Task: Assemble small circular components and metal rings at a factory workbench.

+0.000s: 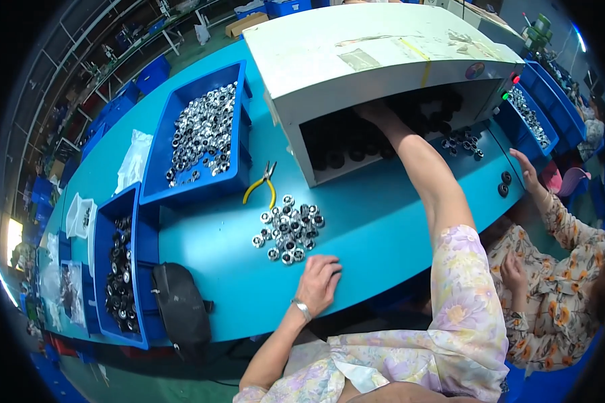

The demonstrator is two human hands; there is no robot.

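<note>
My left hand (318, 283) rests at the table's near edge, its fingers loosely curled, with nothing visible in them. Just beyond it lies a loose pile of small round silver-and-black metal parts (290, 230). Yellow-handled pliers (267, 183) lie behind that pile. My right arm reaches into the open front of a white box-shaped housing (383, 50). In its shadow my right hand (378, 113) is dim, and its fingers are hidden. Dark round parts (356, 151) fill the floor of the housing around it.
Blue bins of silver parts (205, 127) and black parts (119, 275) stand on the left, beside a black bag (180, 302). More silver parts (464, 142) lie by the housing's right side. A co-worker's hand (528, 171) is at the right table edge, near two black rings (504, 183).
</note>
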